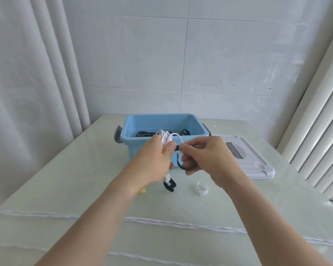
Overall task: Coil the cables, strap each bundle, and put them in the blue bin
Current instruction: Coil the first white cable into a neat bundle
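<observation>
My left hand (158,156) grips a coiled white cable (166,138) in front of the blue bin (140,146). The cable's white plug end (167,178) hangs below that hand. My right hand (206,156) pinches a black strap (180,162) beside the coil; the strap curves down under my fingers. Dark coiled cables (144,133) lie inside the bin. A black strap loop (170,185) and a white strap loop (201,188) lie on the table below my hands.
The bin's white lid (254,162) lies flat to the right of the bin. A small yellow thing (143,190) peeks out under my left wrist. White curtains hang at left, a radiator at right, a tiled wall behind.
</observation>
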Tool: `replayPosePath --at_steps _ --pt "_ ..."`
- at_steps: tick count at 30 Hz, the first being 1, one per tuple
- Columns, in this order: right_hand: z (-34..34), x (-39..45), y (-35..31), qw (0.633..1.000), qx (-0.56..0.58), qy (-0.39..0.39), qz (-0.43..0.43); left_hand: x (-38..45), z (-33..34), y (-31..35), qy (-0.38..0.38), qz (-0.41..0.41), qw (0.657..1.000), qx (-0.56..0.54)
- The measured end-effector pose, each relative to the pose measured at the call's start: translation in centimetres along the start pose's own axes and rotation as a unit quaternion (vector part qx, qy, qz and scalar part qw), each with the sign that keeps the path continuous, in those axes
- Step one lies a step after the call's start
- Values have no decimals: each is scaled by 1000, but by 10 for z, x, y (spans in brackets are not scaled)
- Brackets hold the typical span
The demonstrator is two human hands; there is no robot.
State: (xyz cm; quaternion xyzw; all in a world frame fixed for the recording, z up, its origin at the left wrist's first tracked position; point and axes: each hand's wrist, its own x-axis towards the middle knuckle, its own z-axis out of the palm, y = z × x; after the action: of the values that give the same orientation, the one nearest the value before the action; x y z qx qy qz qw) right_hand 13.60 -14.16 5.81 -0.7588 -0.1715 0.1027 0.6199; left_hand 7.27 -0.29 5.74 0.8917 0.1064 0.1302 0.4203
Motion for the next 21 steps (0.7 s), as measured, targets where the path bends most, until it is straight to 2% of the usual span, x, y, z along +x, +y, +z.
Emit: replayPosePath --at_steps 5,7,10,13,16,21 --pt "3 -5 -5 999 8 37 7 -4 -5 10 18 66 996 -57" --pt "3 -5 -7 999 20 30 -6 -5 -5 11 25 83 994 -71" --pt "3 -8 -10 997 66 -30 -5 -5 -5 10 38 91 992 -79" --pt "2 -9 -13 987 108 -118 33 -5 -4 9 45 93 993 -64" --pt "-1 -7 -12 961 184 -191 80 -1 -4 5 4 76 993 -95" --pt "-4 -8 -12 930 259 -222 135 -5 -7 10 -118 55 980 -152"
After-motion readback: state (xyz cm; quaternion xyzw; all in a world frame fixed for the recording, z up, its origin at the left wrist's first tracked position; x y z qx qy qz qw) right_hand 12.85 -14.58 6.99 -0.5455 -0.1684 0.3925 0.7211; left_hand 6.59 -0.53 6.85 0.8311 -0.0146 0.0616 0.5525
